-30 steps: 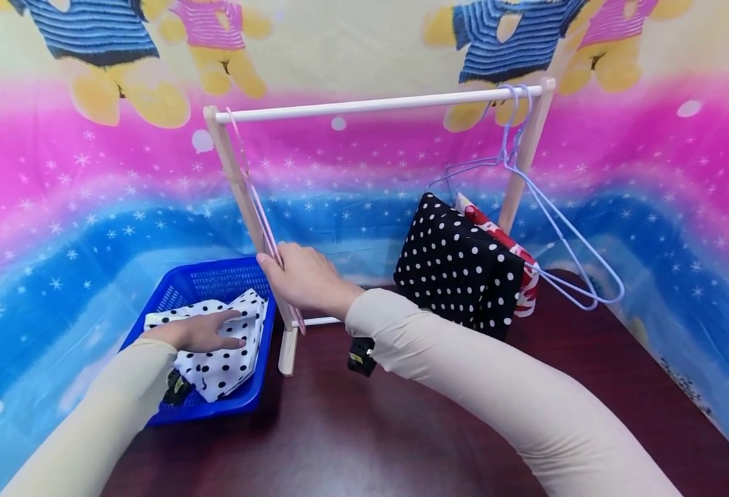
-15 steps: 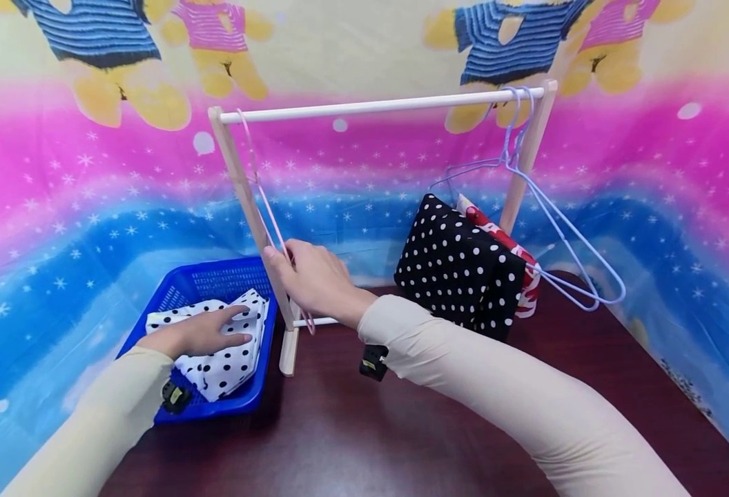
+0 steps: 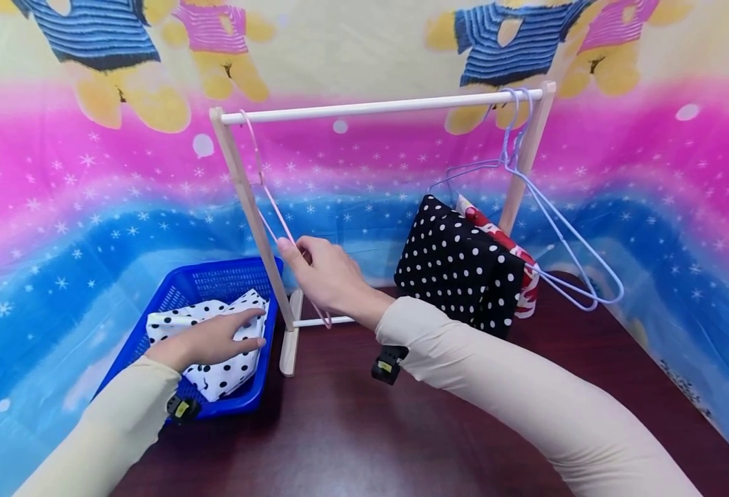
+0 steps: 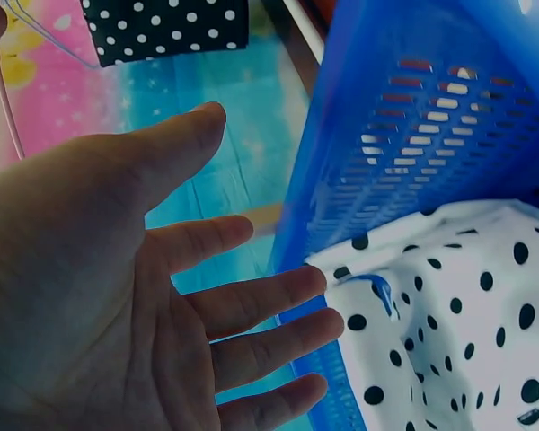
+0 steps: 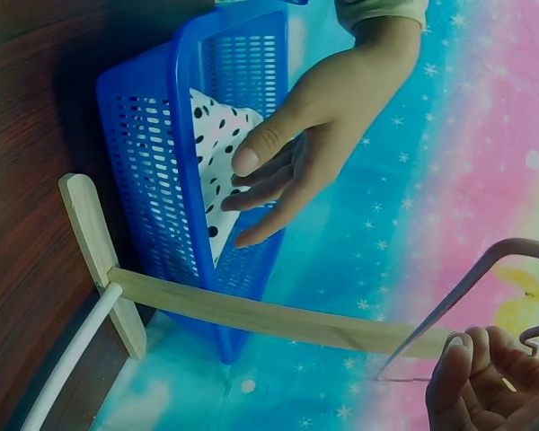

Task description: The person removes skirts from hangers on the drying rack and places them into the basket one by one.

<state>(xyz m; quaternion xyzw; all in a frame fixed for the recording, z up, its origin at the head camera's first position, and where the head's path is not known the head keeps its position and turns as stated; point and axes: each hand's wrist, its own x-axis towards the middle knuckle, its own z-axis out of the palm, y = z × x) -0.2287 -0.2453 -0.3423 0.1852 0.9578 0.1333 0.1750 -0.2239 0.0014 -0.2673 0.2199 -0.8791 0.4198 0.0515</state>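
In the head view, my right hand [image 3: 327, 273] pinches a pink clothes hanger [image 3: 280, 214] by its side. The hanger's hook stays over the left end of the rack's white bar, and its lower corner shows below my hand. My left hand [image 3: 221, 338], fingers spread, is over a white cloth with black dots [image 3: 228, 376] folded in a blue basket [image 3: 259, 400]. The left wrist view shows the palm and separate fingers [image 4: 269, 301] holding nothing, beside the basket's wall. From the right wrist view, my right fingertips [image 5: 458, 346] are seen on the hanger.
A wooden rack [image 3: 395, 107] stands on the dark red table [image 3: 364, 428]. At its right end hang purple hangers [image 3: 563, 228] with a black dotted cloth [image 3: 458, 262] and a red-and-white cloth [image 3: 501, 238]. A printed curtain [image 3: 352, 179] surrounds the table.
My right hand has moved slightly right, drawing the pink hanger with it away from the rack's left post. My left hand has shifted slightly right over the dotted cloth.
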